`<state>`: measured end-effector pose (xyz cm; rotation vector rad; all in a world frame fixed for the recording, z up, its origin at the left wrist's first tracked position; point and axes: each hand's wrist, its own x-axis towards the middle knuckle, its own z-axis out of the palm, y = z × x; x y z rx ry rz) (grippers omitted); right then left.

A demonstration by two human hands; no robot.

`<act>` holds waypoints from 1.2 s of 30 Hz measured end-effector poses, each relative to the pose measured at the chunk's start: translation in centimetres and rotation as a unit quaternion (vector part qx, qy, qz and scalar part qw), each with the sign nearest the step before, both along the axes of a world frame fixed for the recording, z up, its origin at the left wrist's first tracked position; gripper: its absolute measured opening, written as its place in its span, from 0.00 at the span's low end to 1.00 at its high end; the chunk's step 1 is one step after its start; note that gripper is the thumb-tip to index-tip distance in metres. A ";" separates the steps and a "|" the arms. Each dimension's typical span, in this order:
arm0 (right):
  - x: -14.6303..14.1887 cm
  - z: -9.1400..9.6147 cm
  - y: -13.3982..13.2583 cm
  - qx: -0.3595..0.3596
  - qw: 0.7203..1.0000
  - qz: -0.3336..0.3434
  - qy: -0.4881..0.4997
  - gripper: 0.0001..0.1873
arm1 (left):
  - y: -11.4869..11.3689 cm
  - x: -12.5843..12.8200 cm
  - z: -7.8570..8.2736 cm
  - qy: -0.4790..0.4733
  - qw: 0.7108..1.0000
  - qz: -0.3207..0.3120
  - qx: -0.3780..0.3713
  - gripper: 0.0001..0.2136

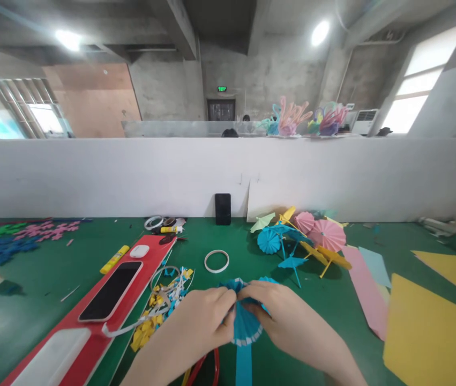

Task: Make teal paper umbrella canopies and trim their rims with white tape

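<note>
Between my two hands is a pleated blue paper fan (247, 326) with a pale edge, shaped like the small umbrella tops on the table. My left hand (215, 313) pinches its left side near the centre fold. From the other side my right hand (266, 305) grips it, fingertips close to the left ones. Part of the fan is hidden behind my fingers. Below it lies a blue paper strip (244, 364). Red scissor handles (215, 370) show beside my left forearm.
Finished paper umbrellas (292, 241) stand beyond my right hand, with yellow sheets (432, 332) at right. A tape ring (216, 261) lies ahead. At left are paper scraps (159, 311), a red board (70, 332), a phone (111, 292) and a glue stick (114, 260). A white partition (131, 177) bounds the back.
</note>
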<state>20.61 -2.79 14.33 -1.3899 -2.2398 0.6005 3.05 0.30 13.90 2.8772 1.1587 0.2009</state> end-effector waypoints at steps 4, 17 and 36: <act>0.1 0.3 0.2 -0.012 1.000 0.000 0.024 0.17 | 0.2 -0.5 -0.1 -0.031 0.999 -0.015 -0.008 0.07; 0.6 1.0 0.1 0.001 0.998 -0.037 0.048 0.12 | 0.6 -1.8 -0.1 -0.205 0.978 -0.018 0.043 0.09; 1.5 0.4 0.4 -0.035 0.968 -0.046 0.245 0.06 | 1.0 -1.2 -0.5 -0.320 0.928 -0.069 -0.176 0.09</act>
